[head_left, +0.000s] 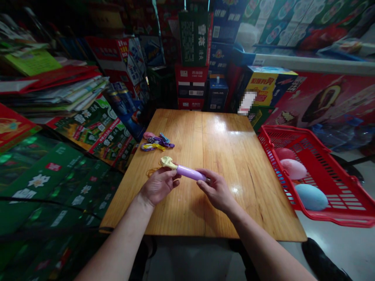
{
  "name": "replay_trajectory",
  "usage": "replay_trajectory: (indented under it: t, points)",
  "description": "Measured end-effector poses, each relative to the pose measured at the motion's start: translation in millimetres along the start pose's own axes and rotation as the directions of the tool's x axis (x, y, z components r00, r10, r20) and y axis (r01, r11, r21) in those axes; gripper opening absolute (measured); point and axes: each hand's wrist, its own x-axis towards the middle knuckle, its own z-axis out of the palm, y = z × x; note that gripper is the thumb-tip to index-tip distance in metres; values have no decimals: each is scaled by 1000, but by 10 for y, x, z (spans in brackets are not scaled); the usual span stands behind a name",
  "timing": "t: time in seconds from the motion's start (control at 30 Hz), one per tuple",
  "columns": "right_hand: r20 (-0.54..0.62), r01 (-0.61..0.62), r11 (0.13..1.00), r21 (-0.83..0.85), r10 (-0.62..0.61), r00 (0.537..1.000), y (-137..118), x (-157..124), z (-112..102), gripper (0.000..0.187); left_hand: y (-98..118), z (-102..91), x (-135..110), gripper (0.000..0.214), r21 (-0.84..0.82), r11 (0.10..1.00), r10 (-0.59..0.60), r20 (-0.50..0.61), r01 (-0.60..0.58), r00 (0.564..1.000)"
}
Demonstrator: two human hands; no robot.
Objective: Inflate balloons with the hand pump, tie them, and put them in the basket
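Above the wooden table (pixel 228 156) I hold a purple hand balloon pump (pixel 189 171) nearly level between my hands. A limp pale yellow balloon (pixel 166 160) sits at the pump's left end. My left hand (pixel 162 183) pinches the balloon's neck there, thumb and fingers closed. At the other end, my right hand (pixel 215 187) is closed around the pump. Just left of my left hand, thin orange-yellow loops (pixel 150 171) lie on the wood. Farther back is a small pile of uninflated balloons (pixel 158 141) in pink, purple, blue and yellow.
A red plastic basket (pixel 325 156) stands right of the table, with a light blue balloon (pixel 310 197), a pink balloon (pixel 293 168) and a red one inside. Stacked green cartons (pixel 38 183) crowd the left side. More boxes (pixel 191 78) rise behind the table's far edge.
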Motion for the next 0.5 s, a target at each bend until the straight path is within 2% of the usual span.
replay_trajectory:
  t: [0.2, 0.37, 0.43, 0.5]
  points:
    - [-82, 69, 994, -81, -76, 994, 63, 30, 42, 34, -102, 119, 52, 27, -126, 992, 15, -55, -22, 998]
    - [-116, 77, 988, -131, -93, 989, 80, 75, 8, 35, -136, 162, 103, 23, -125, 992, 3, -93, -14, 996]
    - [-125, 61, 993, -100, -73, 989, 63, 86, 0, 35, -139, 183, 115, 20, -131, 990, 36, -128, -53, 991]
    - [-138, -6, 999, 36, 11, 990, 35, 94, 3, 38, -135, 200, 126, 20, -131, 987, 72, -152, -92, 986]
